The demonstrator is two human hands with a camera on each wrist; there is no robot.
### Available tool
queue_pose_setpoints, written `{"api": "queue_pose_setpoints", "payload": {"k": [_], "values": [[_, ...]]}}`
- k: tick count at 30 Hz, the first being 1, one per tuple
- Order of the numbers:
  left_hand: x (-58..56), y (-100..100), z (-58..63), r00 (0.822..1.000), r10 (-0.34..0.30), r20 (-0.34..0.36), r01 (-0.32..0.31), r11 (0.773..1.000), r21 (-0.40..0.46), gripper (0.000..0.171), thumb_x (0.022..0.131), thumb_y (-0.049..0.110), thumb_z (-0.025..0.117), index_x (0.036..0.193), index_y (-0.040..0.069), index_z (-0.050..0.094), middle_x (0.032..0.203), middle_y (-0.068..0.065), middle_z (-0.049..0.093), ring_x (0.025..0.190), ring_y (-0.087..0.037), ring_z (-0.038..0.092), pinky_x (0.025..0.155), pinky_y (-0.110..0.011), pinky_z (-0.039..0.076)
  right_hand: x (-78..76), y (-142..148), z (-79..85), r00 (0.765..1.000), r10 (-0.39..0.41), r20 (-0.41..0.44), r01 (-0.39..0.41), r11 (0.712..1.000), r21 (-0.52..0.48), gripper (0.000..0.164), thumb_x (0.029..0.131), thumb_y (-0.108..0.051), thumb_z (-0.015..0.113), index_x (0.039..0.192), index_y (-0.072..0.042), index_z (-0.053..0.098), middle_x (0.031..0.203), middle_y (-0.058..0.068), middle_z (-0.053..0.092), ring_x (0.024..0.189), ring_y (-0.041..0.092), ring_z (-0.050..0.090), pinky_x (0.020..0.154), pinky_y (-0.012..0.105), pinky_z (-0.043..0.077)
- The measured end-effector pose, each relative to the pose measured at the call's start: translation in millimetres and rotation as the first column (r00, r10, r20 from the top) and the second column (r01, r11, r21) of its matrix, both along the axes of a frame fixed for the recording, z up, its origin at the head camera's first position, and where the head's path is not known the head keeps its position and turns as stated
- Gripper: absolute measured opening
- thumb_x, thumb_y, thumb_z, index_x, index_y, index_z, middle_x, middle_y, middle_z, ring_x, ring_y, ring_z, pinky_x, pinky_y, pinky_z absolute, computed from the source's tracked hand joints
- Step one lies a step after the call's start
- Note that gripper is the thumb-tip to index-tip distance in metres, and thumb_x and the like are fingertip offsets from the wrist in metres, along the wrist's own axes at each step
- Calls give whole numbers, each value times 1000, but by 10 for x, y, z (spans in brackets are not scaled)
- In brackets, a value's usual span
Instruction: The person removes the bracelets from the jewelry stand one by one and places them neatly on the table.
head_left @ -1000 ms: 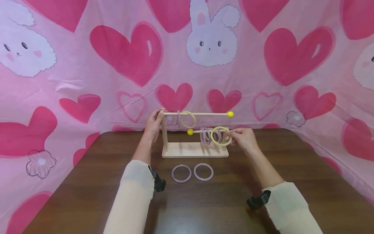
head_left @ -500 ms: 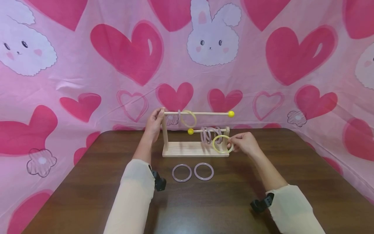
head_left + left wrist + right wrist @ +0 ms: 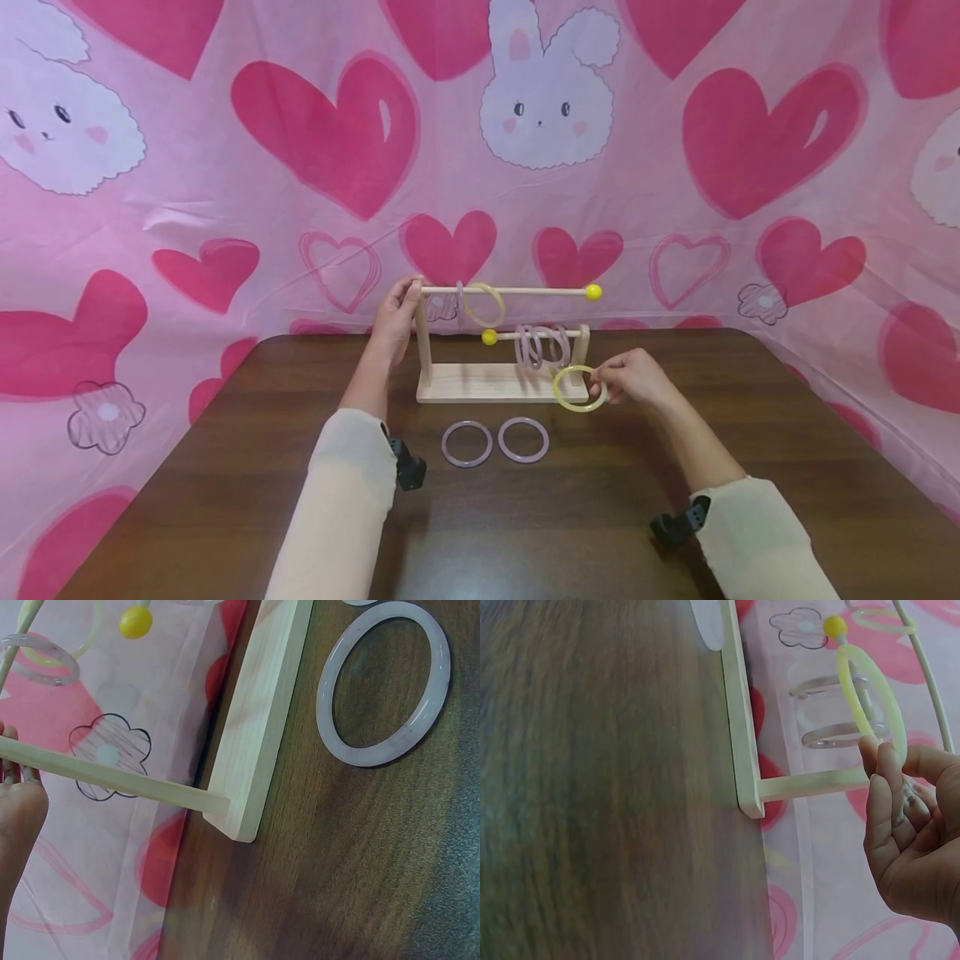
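A wooden bangle stand (image 3: 480,385) stands on the table. My left hand (image 3: 392,325) grips the top of its tall left post (image 3: 423,337). With thumb and fingertips, my right hand (image 3: 636,377) pinches a yellow bangle (image 3: 891,705) by its edge. In the head view this bangle overlaps the base's right end, below the short bar (image 3: 506,337). Several pale purple bangles (image 3: 519,352) hang on that bar. On the long upper bar (image 3: 547,292) hang a pale purple bangle (image 3: 461,307) and another yellow bangle (image 3: 500,310).
Two pale purple bangles lie flat before the stand, a left one (image 3: 467,465) and a right one (image 3: 523,460). Yellow balls cap the upper bar (image 3: 593,292) and the short bar (image 3: 489,337). Behind the brown table (image 3: 540,533) hangs a pink heart-print cloth (image 3: 442,167).
My right hand has brought the yellow bangle down and slightly right, from beside the short bar to the base's right end. My left hand stays on the post.
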State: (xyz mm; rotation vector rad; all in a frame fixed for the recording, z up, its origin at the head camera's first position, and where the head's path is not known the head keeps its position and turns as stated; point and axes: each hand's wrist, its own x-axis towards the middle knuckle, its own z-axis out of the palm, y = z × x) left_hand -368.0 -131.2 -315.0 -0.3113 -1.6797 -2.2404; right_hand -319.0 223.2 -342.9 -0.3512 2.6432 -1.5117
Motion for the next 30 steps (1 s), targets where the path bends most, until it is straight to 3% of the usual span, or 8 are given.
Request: {"api": "queue_pose_setpoints", "payload": {"k": [10, 18, 25, 30], "values": [[15, -1, 13, 1000, -5, 2, 5, 1000, -12, 18, 97, 12, 46, 113, 4, 51, 91, 8, 58, 92, -10, 49, 90, -27, 37, 0, 30, -65, 999, 43, 34, -44, 998, 51, 23, 85, -1, 52, 93, 17, 63, 67, 10, 66, 48, 8, 54, 48, 28, 50], [11, -7, 1, 1000, -3, -1, 3, 1000, -6, 13, 97, 11, 46, 107, 12, 53, 102, -4, 57, 95, -14, 48, 88, -27, 37, 24, 15, -121, 994, 66, 85, -70, 996, 51, 21, 84, 0, 51, 88, 16, 64, 63, 9, 65, 45, 7, 50, 46, 25, 48], [14, -7, 6, 1000, 4, 20, -4, 1000, -22, 20, 97, 12, 46, 115, 3, 51, 91, 8, 58, 92, -9, 49, 88, -27, 37, 35, 7, -186, 992, 73, 104, -81, 994, 74, 20, 81, 1, 50, 86, 15, 64, 62, 8, 65, 44, 7, 52, 45, 26, 48], [12, -7, 12, 1000, 7, 27, -6, 1000, -29, 25, 98, 13, 45, 119, -1, 48, 90, 10, 56, 93, -10, 48, 90, -28, 36, 50, 2, -212, 984, 120, 130, -138, 981, 138, 19, 79, 0, 51, 82, 12, 65, 61, 8, 64, 44, 8, 53, 44, 25, 47]]}}
